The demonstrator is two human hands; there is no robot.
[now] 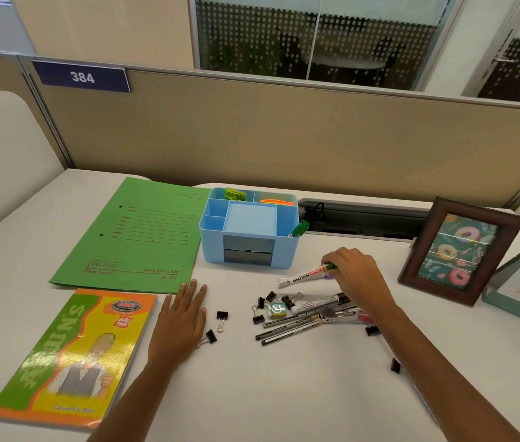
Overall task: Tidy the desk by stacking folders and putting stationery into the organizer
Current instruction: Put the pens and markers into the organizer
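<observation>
- A loose binder clip [395, 365] lies nearest, just beside the right forearm. If the arm slides back, I think it can push this clip off the desk [284, 393].
- The notebook [73, 358] lies at the near left, apart from the green folder [134, 234] behind it, so the stacking is not yet done. The left hand [182, 317] rests flat and empty between them, fingers spread, and two binder clips [217, 327] lie just at its right side. A careless move of this hand could scatter them.
- In the middle lies the pile of pens, clips and an eraser [303, 314]. The right wrist is over it, so lifting may drag a pen [290, 334] or make it roll.
- The right hand [354, 272] is closed around the green cap end of a whiteboard marker [306, 275]. Held only at one end, the marker may tip or slip.
- The blue organizer [249, 228] stands behind, with a green marker [299, 228] already leaning in its right compartment. A hard insertion could knock this one out or shift the organizer.
</observation>
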